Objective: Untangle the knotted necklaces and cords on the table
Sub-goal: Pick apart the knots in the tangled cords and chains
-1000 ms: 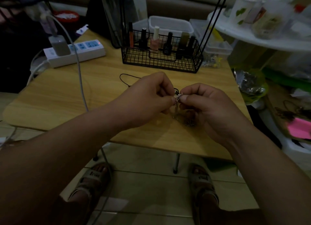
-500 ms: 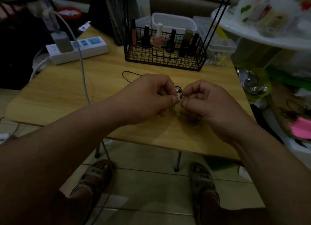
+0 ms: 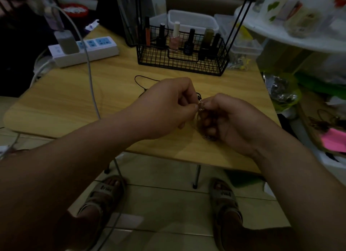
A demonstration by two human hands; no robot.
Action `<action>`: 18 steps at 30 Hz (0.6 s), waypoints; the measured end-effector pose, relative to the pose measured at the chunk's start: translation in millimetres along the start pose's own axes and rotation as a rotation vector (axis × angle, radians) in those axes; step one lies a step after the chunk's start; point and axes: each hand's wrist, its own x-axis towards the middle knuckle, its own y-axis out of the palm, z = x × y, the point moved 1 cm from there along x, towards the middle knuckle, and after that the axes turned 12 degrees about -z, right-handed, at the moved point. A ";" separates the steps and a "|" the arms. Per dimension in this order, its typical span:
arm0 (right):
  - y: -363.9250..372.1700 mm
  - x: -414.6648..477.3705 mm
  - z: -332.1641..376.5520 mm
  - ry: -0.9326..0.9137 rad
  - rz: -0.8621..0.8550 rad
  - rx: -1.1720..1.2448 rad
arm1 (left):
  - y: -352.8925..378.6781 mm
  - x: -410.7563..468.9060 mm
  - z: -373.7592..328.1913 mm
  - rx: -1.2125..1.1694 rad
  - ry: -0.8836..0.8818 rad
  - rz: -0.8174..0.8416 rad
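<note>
left hand (image 3: 168, 106) and right hand (image 3: 236, 123) each pinch the knotted necklace (image 3: 201, 106) at the fingertips, with chain hanging below the grip. a hard pull apart could tighten the knot or snap the chain. the black cord (image 3: 144, 79) trails behind the left grip.

two hands (image 3: 168, 108) (image 3: 236, 123), one tangle (image 3: 201, 106) (chains), one cord (image 3: 139, 76), one basket (image 3: 181, 64).

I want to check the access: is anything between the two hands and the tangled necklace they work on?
Nothing visible. The left hand and the right hand both pinch the tangled necklace directly, held above the table. The wire basket stands farther back, apart from the hands.
</note>
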 end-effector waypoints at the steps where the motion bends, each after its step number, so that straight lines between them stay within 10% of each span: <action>1: 1.0 -0.8 0.3 0.037 0.032 0.072 | 0.8 -0.4 0.2 0.020 0.009 0.006; 9: -5.5 1.0 -0.4 0.061 0.134 0.193 | -7.7 2.5 0.4 -0.054 -0.091 0.030; 18: -10.4 4.1 2.5 -0.249 -0.218 -0.186 | -14.4 3.7 3.1 0.013 -0.089 -0.015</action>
